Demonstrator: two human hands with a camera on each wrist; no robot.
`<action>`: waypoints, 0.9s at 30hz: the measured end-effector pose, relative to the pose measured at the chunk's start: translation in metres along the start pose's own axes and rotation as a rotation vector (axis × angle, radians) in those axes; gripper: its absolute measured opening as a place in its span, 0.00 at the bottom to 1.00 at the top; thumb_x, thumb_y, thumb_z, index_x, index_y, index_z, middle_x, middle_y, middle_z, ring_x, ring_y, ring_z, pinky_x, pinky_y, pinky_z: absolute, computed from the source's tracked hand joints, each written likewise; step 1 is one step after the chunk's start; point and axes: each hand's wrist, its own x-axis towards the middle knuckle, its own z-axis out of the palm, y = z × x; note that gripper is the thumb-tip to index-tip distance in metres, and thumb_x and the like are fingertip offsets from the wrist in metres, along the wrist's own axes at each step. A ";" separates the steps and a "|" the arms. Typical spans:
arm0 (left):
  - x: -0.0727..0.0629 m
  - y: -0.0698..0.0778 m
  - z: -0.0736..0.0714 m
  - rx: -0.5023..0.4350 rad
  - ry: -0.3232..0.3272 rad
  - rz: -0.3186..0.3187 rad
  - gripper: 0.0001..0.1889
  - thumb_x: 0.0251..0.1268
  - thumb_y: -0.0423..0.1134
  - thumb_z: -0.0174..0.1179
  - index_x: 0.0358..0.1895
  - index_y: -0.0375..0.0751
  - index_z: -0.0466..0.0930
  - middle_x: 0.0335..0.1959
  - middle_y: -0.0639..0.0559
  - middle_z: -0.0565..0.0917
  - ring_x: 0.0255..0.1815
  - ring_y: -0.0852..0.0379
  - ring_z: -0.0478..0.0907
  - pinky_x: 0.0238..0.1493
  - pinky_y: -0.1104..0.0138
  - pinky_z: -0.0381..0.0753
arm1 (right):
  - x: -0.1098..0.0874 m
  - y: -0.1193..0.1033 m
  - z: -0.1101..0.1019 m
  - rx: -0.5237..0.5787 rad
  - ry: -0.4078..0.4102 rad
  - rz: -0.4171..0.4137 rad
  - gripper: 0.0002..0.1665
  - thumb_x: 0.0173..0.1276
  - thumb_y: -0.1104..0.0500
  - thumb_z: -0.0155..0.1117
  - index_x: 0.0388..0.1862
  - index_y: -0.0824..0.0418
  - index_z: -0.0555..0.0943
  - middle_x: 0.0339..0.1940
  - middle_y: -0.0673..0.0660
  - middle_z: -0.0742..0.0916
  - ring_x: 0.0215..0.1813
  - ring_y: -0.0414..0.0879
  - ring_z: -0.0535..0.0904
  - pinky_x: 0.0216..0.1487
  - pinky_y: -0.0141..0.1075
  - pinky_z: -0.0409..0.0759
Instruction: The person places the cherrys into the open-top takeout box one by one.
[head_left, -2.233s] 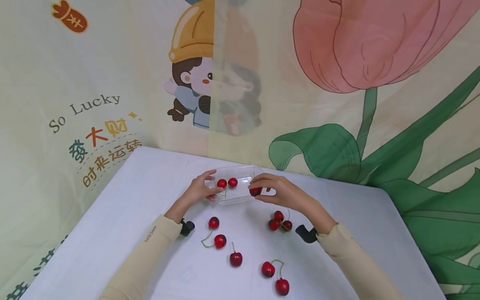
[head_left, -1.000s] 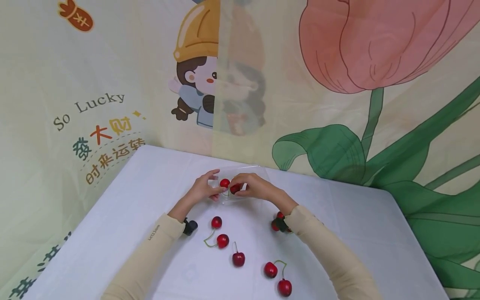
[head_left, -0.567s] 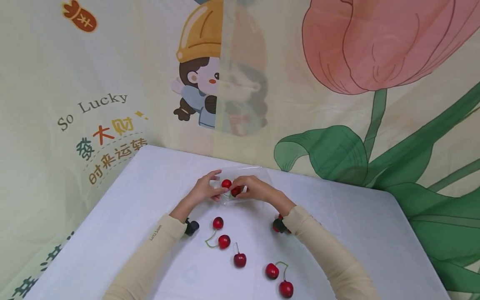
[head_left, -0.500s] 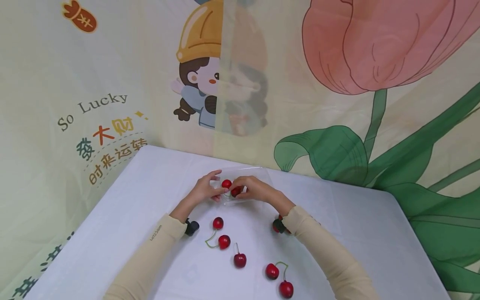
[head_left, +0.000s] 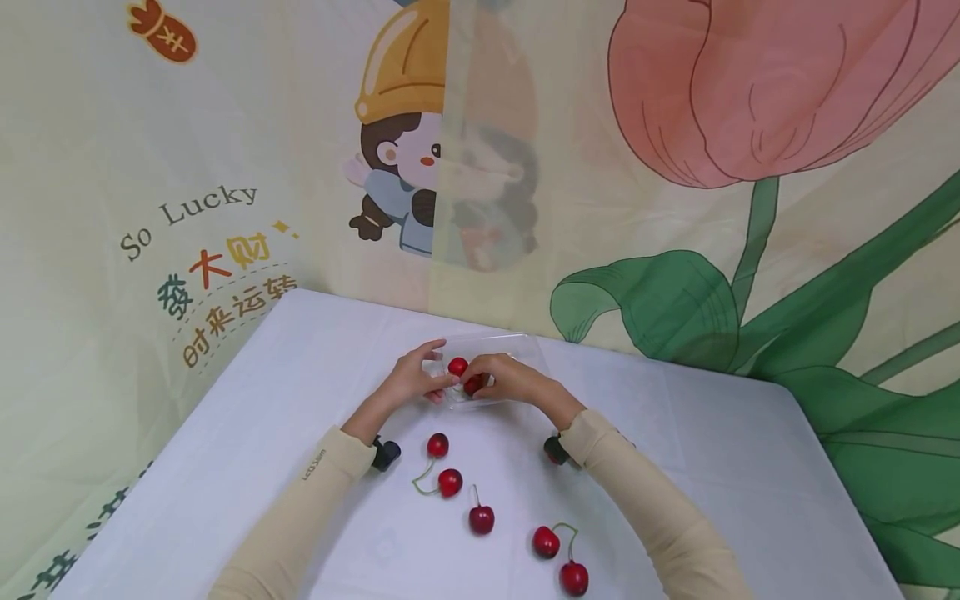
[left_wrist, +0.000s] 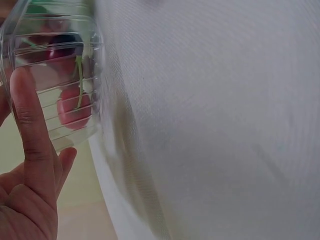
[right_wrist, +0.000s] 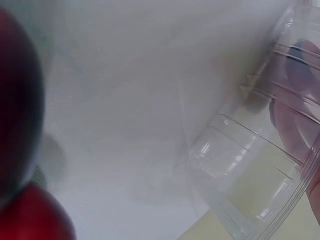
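Observation:
Toward the back of the table stands a clear plastic box (head_left: 498, 338) with cherries in its left part. My left hand (head_left: 408, 377) grips its left end, one finger laid along the ribbed wall in the left wrist view. My right hand (head_left: 517, 382) reaches in over the right side, fingertips pinching a dark red cherry (head_left: 472, 385). Just left of that lies a brighter cherry (head_left: 458, 366). Through the wall, the left wrist view shows a cherry (left_wrist: 75, 109) with a green stem. In the right wrist view the near part of the box (right_wrist: 235, 155) holds nothing.
On the white cloth (head_left: 360, 533) in front lie a stem-joined cherry pair (head_left: 450, 482), a single cherry (head_left: 482, 520) and another pair (head_left: 573, 577). More cherries (right_wrist: 35, 215) sit close under my right wrist, mostly hidden in the head view. A printed curtain (head_left: 510, 283) hangs behind.
Since the earliest frame, my right hand has carried its cherry leftward into the box beside the others. Over the last half second both hands stay nearly still; the head view shifts slightly.

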 end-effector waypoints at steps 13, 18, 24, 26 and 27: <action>0.002 0.001 0.002 0.027 0.009 -0.011 0.41 0.61 0.35 0.68 0.75 0.40 0.55 0.68 0.32 0.67 0.19 0.59 0.81 0.29 0.69 0.84 | 0.000 -0.002 -0.002 -0.022 -0.015 0.041 0.17 0.60 0.69 0.71 0.50 0.66 0.84 0.49 0.59 0.86 0.47 0.48 0.80 0.52 0.33 0.82; 0.003 0.000 0.003 0.041 0.013 -0.026 0.42 0.61 0.35 0.68 0.75 0.40 0.56 0.68 0.33 0.67 0.19 0.59 0.81 0.28 0.70 0.83 | -0.001 0.000 -0.001 -0.014 -0.022 0.049 0.17 0.61 0.68 0.70 0.51 0.65 0.84 0.49 0.59 0.86 0.48 0.49 0.80 0.54 0.35 0.81; 0.002 -0.001 0.003 0.023 0.007 -0.018 0.41 0.61 0.34 0.68 0.75 0.39 0.56 0.68 0.32 0.67 0.19 0.59 0.81 0.28 0.70 0.83 | -0.003 0.004 0.000 0.007 -0.005 0.002 0.17 0.61 0.68 0.70 0.50 0.66 0.84 0.48 0.59 0.86 0.46 0.48 0.80 0.51 0.31 0.82; 0.001 -0.001 0.003 0.014 0.004 -0.011 0.41 0.60 0.34 0.68 0.75 0.39 0.56 0.68 0.32 0.67 0.19 0.60 0.81 0.28 0.70 0.84 | -0.004 0.006 0.000 0.011 0.002 -0.013 0.16 0.61 0.68 0.70 0.49 0.66 0.84 0.46 0.59 0.86 0.44 0.48 0.80 0.49 0.30 0.81; 0.001 -0.001 0.003 0.010 0.002 -0.008 0.41 0.60 0.34 0.68 0.75 0.38 0.56 0.68 0.32 0.67 0.19 0.60 0.82 0.28 0.70 0.84 | -0.004 0.006 0.000 0.013 0.007 -0.022 0.16 0.61 0.68 0.70 0.49 0.67 0.84 0.46 0.60 0.86 0.43 0.48 0.80 0.48 0.30 0.82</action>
